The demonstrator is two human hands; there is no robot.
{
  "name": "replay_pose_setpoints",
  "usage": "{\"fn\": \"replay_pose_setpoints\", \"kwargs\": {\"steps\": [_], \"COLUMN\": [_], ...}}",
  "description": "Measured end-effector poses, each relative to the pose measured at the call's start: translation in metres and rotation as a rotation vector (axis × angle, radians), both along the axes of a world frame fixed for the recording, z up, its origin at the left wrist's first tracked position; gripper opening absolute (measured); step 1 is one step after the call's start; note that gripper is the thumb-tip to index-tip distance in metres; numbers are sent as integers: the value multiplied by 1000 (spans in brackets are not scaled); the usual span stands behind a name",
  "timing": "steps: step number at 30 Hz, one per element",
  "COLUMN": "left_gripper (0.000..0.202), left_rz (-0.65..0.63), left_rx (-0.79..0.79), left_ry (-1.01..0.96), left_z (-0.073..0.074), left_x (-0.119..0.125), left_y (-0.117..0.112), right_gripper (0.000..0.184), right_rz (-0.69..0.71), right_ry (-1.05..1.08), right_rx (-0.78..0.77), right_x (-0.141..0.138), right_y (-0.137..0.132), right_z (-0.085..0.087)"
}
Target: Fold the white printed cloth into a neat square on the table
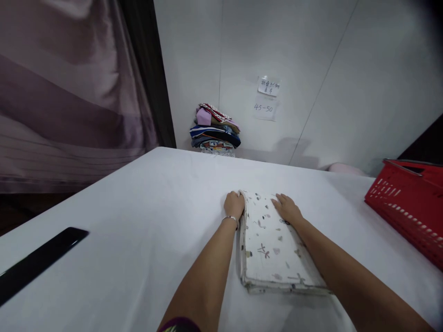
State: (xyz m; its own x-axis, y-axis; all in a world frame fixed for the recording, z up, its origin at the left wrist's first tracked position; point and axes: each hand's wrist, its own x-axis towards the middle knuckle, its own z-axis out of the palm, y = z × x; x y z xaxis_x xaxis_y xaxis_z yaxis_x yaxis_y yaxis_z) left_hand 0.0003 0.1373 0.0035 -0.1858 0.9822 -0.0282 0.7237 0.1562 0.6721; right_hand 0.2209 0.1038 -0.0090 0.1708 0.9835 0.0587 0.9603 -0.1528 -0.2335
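Observation:
A folded white cloth (pixel 273 244) with small dark and pink prints lies on the white table (pixel 138 221) in front of me. My left hand (pixel 234 204) is closed at the cloth's far left corner, fingers curled round its edge; a thin bracelet sits on the wrist. My right hand (pixel 287 209) lies flat on top of the cloth near its far right corner, fingers stretched out and pressing down. Both forearms reach forward along the cloth's two sides.
A pile of folded colourful clothes (pixel 215 130) stands at the table's far edge against the white wall. A red plastic basket (pixel 408 203) sits at the right. A long black flat object (pixel 38 260) lies near the left edge. Paper notes (pixel 267 97) hang on the wall.

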Motion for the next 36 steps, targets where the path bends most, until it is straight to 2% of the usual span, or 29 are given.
{"fn": "replay_pose_setpoints", "kwargs": {"steps": [6, 11, 15, 17, 19, 22, 27, 31, 36], "left_gripper": [30, 29, 27, 21, 16, 24, 45, 44, 31], "left_rz": [-75, -155, -214, -248, -274, -283, -229, -169, -162], "left_rx": [-35, -82, -123, -146, -163, -167, -128, -95, -55], "left_ry": [-17, -36, -59, -74, -90, -121, -173, -198, -207], "left_z": [1, 0, -3, -5, -7, -8, -3, 2, 4], "left_x": [-4, -13, -17, -18, -19, -21, -26, -27, -27], "left_y": [12, 25, 30, 28, 24, 14, -2, -7, -14], "right_gripper": [51, 49, 51, 54, 56, 59, 60, 64, 66], "right_rz": [18, 50, 352, 502, 589, 601, 604, 633, 674], "right_ry": [-35, -58, 114, 184, 215, 218, 278, 253, 187], "right_rx": [28, 42, 67, 47, 7, -41, -8, -17, -43], "right_x": [0, -23, -70, -92, -108, -119, -123, -125, -126], "right_y": [0, -11, -42, -59, -72, -81, -91, -111, -138], "right_z": [1, 18, 33, 35, 34, 30, 27, 23, 27]}}
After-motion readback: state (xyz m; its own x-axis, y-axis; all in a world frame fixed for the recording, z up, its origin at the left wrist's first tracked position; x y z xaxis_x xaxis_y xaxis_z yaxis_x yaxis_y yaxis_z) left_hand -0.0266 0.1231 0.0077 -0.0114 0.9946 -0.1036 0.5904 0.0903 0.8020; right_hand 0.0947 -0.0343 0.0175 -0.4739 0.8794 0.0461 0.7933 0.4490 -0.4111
